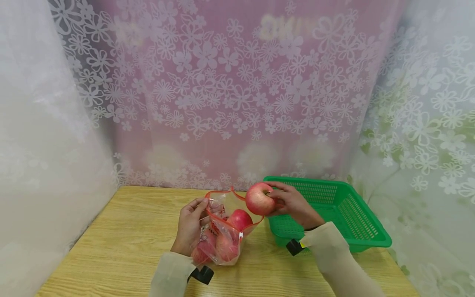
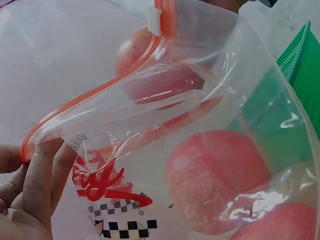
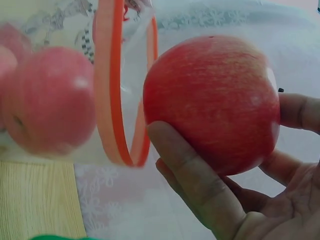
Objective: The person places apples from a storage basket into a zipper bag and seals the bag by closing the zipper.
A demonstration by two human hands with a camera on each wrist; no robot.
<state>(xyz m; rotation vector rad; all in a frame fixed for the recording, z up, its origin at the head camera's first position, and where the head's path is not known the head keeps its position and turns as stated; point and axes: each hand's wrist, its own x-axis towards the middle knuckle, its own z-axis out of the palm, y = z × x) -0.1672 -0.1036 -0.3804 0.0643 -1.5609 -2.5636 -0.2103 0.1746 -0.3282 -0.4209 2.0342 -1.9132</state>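
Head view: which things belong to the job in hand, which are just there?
Job:
round red apple in right hand
clear plastic orange-rimmed bag in left hand, round red apples inside
green rectangular plastic basket, possibly

Surroundings:
pale wooden table
pink flower-patterned curtain

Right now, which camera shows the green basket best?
The head view: most of the basket shows, though the right hand and sleeve cover some. The left wrist catches part at the right edge, some through the bag; the right wrist, only a green sliver at the bottom.
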